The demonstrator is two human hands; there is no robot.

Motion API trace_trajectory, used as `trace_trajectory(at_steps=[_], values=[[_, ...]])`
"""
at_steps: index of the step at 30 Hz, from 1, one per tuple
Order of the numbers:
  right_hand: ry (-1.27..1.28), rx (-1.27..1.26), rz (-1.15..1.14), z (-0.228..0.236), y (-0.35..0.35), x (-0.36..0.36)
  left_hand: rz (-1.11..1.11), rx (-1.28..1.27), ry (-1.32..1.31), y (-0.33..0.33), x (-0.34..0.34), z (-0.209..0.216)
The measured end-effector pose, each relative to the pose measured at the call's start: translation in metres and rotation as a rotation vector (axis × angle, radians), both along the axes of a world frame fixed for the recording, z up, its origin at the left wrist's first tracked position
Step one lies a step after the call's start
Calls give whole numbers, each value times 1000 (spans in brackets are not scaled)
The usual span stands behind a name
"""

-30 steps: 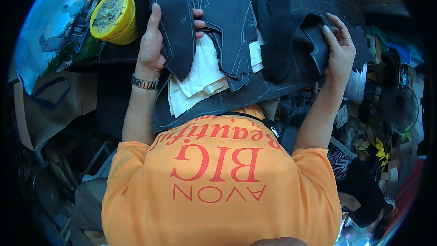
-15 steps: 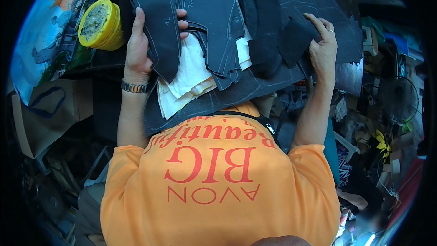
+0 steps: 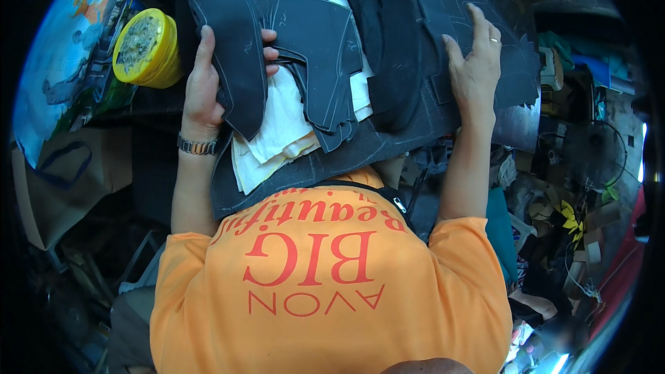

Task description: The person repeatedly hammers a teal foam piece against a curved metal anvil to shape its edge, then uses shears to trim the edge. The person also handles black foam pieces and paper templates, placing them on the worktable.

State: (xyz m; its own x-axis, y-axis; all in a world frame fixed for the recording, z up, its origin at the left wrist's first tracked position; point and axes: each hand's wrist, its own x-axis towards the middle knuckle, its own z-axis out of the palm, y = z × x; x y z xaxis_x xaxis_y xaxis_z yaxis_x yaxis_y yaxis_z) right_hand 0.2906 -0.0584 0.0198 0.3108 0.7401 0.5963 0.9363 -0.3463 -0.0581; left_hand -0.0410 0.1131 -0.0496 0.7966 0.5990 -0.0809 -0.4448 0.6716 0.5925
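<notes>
My left hand (image 3: 204,86) grips a curved black cut leather-like piece (image 3: 235,62), thumb on its left edge and fingertips showing at its right. Beside it lies a stack of similar black cut pieces (image 3: 325,55) with pale outlines, resting on white cloth (image 3: 260,159). Right of these are long, soft-looking dark strips (image 3: 391,55). With fingers spread and nothing in them, my right hand (image 3: 478,62) is over the right part of a large black sheet (image 3: 381,140), next to a flat outlined black piece (image 3: 435,21).
A yellow round tub (image 3: 149,48) stands at the left, near a colourful printed sheet (image 3: 76,48). Below it is a brown paper bag (image 3: 76,180) with a dark handle. A fan (image 3: 596,156) and mixed clutter occupy the right side.
My right hand has let go of a dark piece and opened its fingers. My left hand keeps its hold on the curved piece. The whole view has shifted slightly.
</notes>
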Motion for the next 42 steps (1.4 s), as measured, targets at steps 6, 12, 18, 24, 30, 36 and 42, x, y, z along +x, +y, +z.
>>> trace_trajectory(at_steps=[6,12,18,24,30,36,42], values=[[232,-314,159,5,5,-69,-4,4,-29,1,1,-2],[165,-419,1,4,14,-89,-16,10,-41,0,0,-1],[530,-320,23,13,8,-61,2,-29,-43,-2,1,-1],[1374,125,181,10,-7,-18,-11,-9,-16,0,1,-1],[1795,226,140,4,-20,-5,18,-31,18,-2,2,2],[1862,247,153,0,-22,-6,4,-24,13,-1,2,2],[1851,240,153,-1,-22,-5,9,-24,2,-1,1,-1]])
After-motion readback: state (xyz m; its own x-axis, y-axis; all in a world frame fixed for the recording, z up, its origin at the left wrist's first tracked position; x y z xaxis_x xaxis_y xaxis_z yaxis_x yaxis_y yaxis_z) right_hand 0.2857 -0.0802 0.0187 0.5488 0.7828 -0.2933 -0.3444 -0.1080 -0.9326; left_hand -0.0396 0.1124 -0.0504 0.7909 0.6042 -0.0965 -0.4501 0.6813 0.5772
